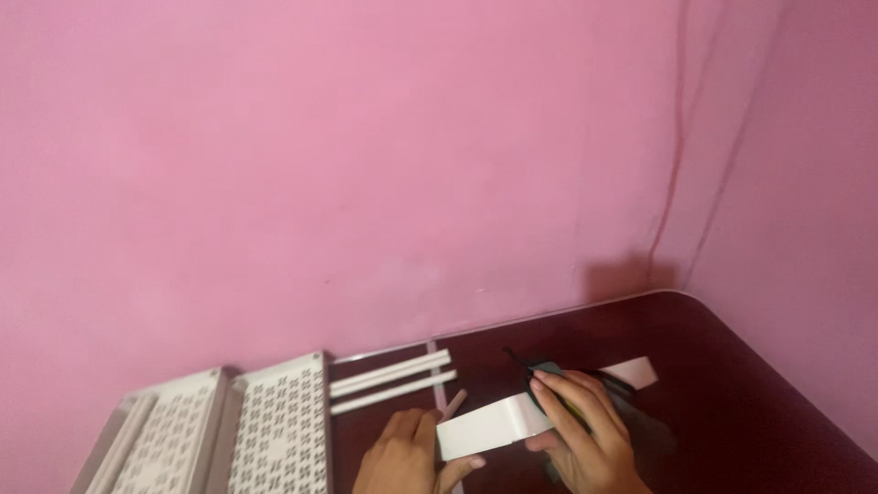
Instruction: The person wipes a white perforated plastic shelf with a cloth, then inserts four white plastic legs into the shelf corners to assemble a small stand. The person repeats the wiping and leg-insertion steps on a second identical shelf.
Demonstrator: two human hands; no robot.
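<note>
Both hands at the table's (732, 402) near edge: the left hand (402, 453) pinches the white strip's (485, 427) end from below; the right hand (585, 430) is curled over its other end and a dark object (549, 369). Level, even support looks advisable, clear of the white rods (391, 382) and perforated panels (274, 430)

Both hands sit low at the near edge of the view, close together, only partly seen. The left hand (400, 455) lies to the left, back turned up, knuckles raised, its fingers (457, 468) curled under and pointing right, one pale fingertip showing at the near side. The right hand (585, 430) is just to its right and a little farther, back up as well, with long fingers stretched toward the far left and pressed flat, thumb tucked beneath. Its wrist runs off the near edge; no forearms show
</note>
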